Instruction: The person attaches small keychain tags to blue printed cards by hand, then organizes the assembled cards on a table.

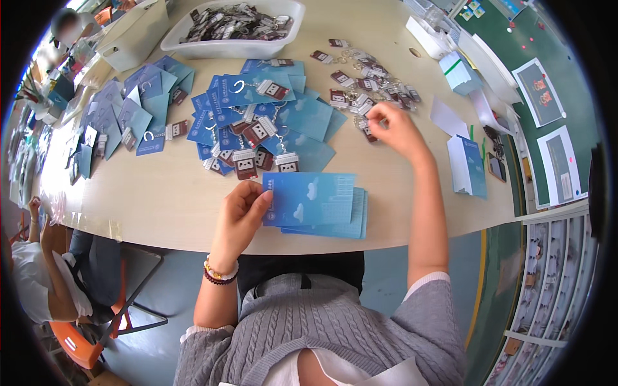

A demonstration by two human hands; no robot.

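Note:
My left hand (pixel 244 209) pinches a blue card (pixel 315 201) with white cloud shapes by its left edge, thumb on top. Beneath and beside it lies a stack of similar cards (pixel 360 219) near the table's front edge. To the right, the fingers of my right hand (pixel 396 132) are pinched together at the near end of a loose pile of keychains (pixel 386 82). A brown and white keychain (pixel 369 133) hangs at those fingertips; its ring is hidden by them. Ahead of my left hand lies a heap of blue cards (pixel 315 119) with keychains attached.
A white tub (pixel 293 32) full of keychains stands at the back, beside a cream bin (pixel 132 38). More carded keychains (pixel 132 119) lie to the left. A folded blue card (pixel 473 167) stands at right, near a phone (pixel 496 166). Another person (pixel 48 276) sits at far left.

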